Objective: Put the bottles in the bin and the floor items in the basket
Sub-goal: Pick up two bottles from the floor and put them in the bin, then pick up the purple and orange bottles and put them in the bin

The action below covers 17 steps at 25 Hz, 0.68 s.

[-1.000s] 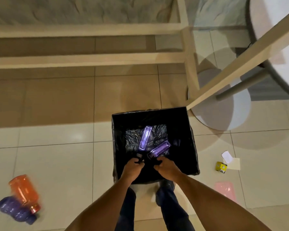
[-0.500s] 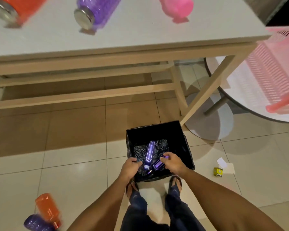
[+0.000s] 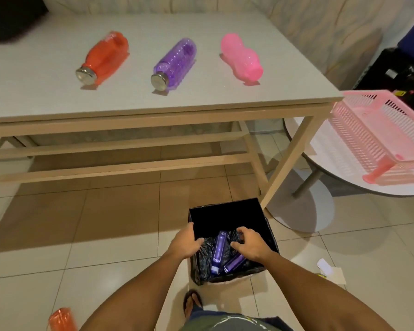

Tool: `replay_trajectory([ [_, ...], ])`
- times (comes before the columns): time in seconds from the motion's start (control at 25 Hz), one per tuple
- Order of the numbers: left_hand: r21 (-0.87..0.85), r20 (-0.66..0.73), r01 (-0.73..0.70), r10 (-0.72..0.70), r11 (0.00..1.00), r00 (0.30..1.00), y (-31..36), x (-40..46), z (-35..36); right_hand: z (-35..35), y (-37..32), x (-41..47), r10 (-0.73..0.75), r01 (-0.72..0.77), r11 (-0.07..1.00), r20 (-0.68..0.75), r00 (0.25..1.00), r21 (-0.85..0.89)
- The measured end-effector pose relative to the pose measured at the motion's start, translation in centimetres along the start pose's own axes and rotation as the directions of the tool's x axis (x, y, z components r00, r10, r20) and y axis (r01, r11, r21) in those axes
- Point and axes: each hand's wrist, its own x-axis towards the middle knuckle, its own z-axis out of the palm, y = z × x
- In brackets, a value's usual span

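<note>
A black lined bin (image 3: 226,215) stands on the floor in front of me. Two slim purple bottles (image 3: 219,248) lie inside it on the liner. My left hand (image 3: 185,242) hovers at the bin's left rim, fingers curled and empty. Over the bin's right side, my right hand (image 3: 250,243) is likewise empty. On the table (image 3: 46,91) lie an orange bottle (image 3: 105,56), a purple bottle (image 3: 175,62) and a pink bottle (image 3: 240,57). A pink basket (image 3: 378,130) sits on a round white table at the right.
Another orange bottle (image 3: 61,318) lies on the floor at the lower left. Paper scraps (image 3: 330,271) and a small yellow item lie on the tiles right of the bin. The table's leg (image 3: 289,161) stands just behind the bin. My sandalled foot is below the bin.
My hands have let go of the two purple bottles, moved apart and lifted toward the bin's rim. The view has tilted up, bringing the tabletop and basket into sight.
</note>
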Motion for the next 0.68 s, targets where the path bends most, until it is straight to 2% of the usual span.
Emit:
replay_trajectory([
  [0.16,0.324,-0.067,-0.027,0.052,0.946,0.996,0.4,-2.0,0.7,-1.8,0.2,-1.3,-0.121,0.117,0.965,-0.004,0.993,-0.234],
  [0.24,0.386,-0.106,-0.023,0.069,0.922,0.992,0.6,-3.4,1.2,-2.5,0.7,-2.3,-0.177,0.165,0.938,-0.012,0.984,-0.303],
  [0.52,0.315,-0.290,0.078,0.018,0.946,0.957,2.2,-9.1,3.6,-3.3,1.5,-5.8,-0.352,0.285,0.853,-0.078,0.933,-0.437],
  [0.68,0.292,-0.359,0.141,-0.029,0.946,0.933,2.5,-13.4,6.1,-2.0,1.1,-8.1,-0.446,0.389,0.773,0.007,0.895,-0.501],
])
